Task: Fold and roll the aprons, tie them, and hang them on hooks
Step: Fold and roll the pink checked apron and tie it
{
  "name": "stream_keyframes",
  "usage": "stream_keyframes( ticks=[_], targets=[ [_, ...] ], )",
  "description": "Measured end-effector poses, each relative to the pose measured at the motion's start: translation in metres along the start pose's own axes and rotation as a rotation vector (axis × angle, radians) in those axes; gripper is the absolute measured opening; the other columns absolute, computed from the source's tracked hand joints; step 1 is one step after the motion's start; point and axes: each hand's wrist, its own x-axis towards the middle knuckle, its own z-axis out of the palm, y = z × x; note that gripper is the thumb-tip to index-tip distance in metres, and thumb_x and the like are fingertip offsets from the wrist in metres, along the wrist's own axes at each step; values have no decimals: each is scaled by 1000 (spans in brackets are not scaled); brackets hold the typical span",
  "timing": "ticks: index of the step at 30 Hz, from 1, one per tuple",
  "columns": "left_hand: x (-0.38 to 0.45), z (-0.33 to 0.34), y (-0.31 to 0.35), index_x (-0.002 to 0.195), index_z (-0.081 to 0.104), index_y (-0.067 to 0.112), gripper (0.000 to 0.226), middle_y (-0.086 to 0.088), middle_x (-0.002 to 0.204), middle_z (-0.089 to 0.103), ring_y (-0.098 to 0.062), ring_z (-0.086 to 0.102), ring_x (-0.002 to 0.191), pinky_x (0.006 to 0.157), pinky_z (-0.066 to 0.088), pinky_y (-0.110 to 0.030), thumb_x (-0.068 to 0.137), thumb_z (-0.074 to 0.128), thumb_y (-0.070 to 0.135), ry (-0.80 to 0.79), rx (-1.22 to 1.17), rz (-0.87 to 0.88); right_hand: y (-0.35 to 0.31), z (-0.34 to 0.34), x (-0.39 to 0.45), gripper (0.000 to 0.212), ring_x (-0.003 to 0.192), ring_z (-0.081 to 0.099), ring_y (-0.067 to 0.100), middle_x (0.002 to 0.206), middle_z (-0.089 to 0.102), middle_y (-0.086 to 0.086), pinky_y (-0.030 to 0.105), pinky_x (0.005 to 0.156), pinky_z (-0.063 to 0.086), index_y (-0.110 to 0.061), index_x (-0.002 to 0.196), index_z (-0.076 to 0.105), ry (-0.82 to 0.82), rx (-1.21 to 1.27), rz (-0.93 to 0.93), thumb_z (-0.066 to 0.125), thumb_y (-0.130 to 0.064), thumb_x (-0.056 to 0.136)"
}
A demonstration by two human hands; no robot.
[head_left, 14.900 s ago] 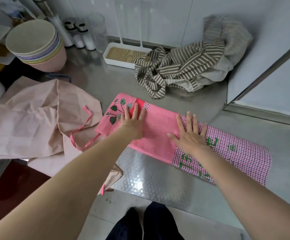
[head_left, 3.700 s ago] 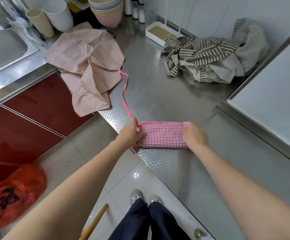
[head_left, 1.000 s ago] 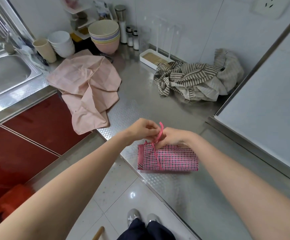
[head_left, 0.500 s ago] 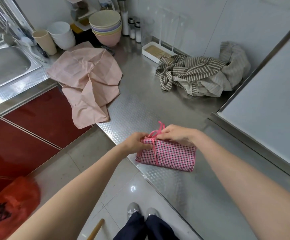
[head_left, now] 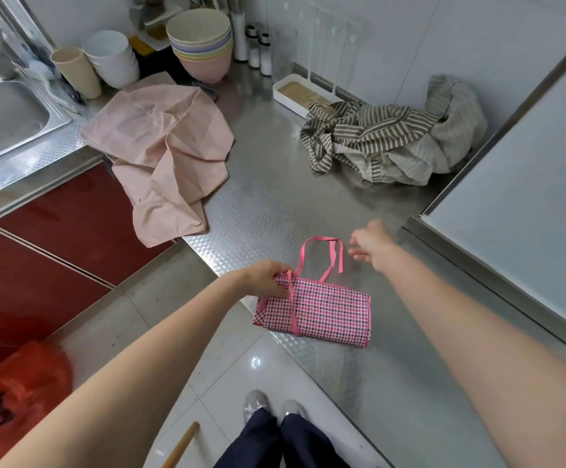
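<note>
Nearby, stacked bowls (head_left: 202, 45), nested cups (head_left: 111, 62), sticks inside white tray (head_left: 297, 94).

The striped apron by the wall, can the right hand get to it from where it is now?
Probably yes: the right hand is open, and only bare steel counter lies between it and the striped apron.

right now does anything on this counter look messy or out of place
Yes. The pale pink apron lies crumpled with one corner drooping over the counter edge above the red cabinet, and the striped apron sits in a heap by the wall. The rolled pink checked apron looks neat, though it juts past the counter's front edge.
</note>
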Motion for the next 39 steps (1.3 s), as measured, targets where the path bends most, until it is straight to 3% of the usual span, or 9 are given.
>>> stream_keyframes(
  ticks=[4, 6, 9, 12, 15, 19, 23, 29, 39],
  targets=[
    [0, 0, 3, 123, 53, 5, 32, -11, 120, 59, -26, 56, 113, 94, 45, -31, 91, 54, 8, 0, -5, 9, -2, 21, -14, 61, 114, 46, 18, 140, 40, 9, 24, 95, 35, -13, 134, 49, -363, -674, -711, 48, 14, 79],
    [0, 0, 4, 125, 52, 7, 34, -10, 120, 59, -24, 55, 112, 94, 44, -30, 91, 53, 8, -1, -8, 11, -2, 39, -23, 42, 121, 46, 21, 137, 46, 6, 27, 105, 33, -10, 123, 58, -538, -909, -781, 52, 4, 84],
    [0, -1, 3, 123, 53, 7, 31, -10, 120, 58, -24, 55, 112, 94, 45, -31, 91, 53, 9, 17, -20, 12, -2, 44, -20, 21, 103, 59, 27, 109, 65, 10, 37, 93, 45, -13, 101, 69, -394, -1028, -721, 51, -15, 90],
    [-1, -4, -6, 121, 55, 9, 29, -9, 119, 59, -25, 55, 113, 96, 45, -33, 92, 52, 10, 89, -83, 1, -15, 27, -20, 24, 55, 58, 9, 69, 64, 3, 23, 58, 42, -7, 89, 71, -296, -772, -628, 47, -11, 93],
    [-2, -6, -9, 123, 55, 8, 29, -11, 121, 59, -26, 54, 116, 95, 42, -31, 94, 50, 9, 199, -148, -43, -22, 9, -33, 28, 26, 31, 2, 37, 34, -11, 15, 31, 22, -7, 77, 62, -540, -332, -339, 43, -11, 98],
    [0, -12, -8, 127, 53, 8, 33, -12, 125, 57, -27, 53, 119, 97, 43, -34, 94, 49, 10, 338, -268, -137, -5, 7, -50, 34, 31, 23, 1, 43, 29, -11, 12, 30, 17, -5, 85, 58, -890, -151, -10, 34, -22, 102],
    [-4, -14, -11, 127, 52, 14, 32, -2, 106, 59, -23, 55, 109, 89, 46, -32, 96, 45, 8, 257, -669, -181, 28, 22, -61, 36, 37, 27, 3, 50, 29, -7, 12, 33, 22, -4, 92, 60, -1028, -266, 169, 32, -24, 103],
    [-12, -22, -24, 126, 53, 18, 34, 0, 96, 61, -15, 58, 85, 77, 49, -27, 97, 40, 4, 47, -883, -47, 62, 24, -49, 25, 38, 37, 3, 47, 35, -7, 12, 36, 30, -3, 90, 61, -826, -123, 208, 45, -20, 99],
    [-18, -34, -25, 111, 61, 19, 30, -1, 99, 64, -15, 59, 90, 84, 49, -25, 95, 42, 1, -108, -816, 60, 61, -13, -34, 16, 53, 66, 10, 67, 71, 9, 18, 54, 54, -1, 86, 61, -613, 336, 198, 48, 8, 90]
  ],
)
